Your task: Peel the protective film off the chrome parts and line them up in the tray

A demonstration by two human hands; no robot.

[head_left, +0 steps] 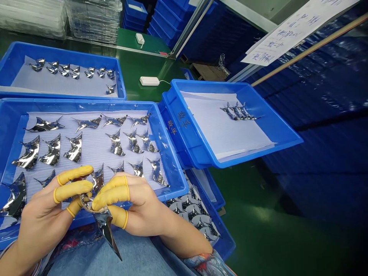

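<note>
Yellow finger cots cover fingers of both hands. Between my left hand and my right hand is a shiny, curved chrome-like piece, gripped by the fingertips of both. Its pointed end hangs down towards the lap, and the fingers hide part of its upper edge. Just beyond the hands, a blue tray lined with white paper holds several similar mirror-bright pieces in rows, such as a horned piece near the middle. Some pieces in the nearest row are partly hidden behind the fingers.
A second blue tray with smaller shiny pieces lies behind. At right, stacked blue trays carry a nested cluster of pieces. Lower down, another tray holds several more. A white device and clear plastic trays are farther back.
</note>
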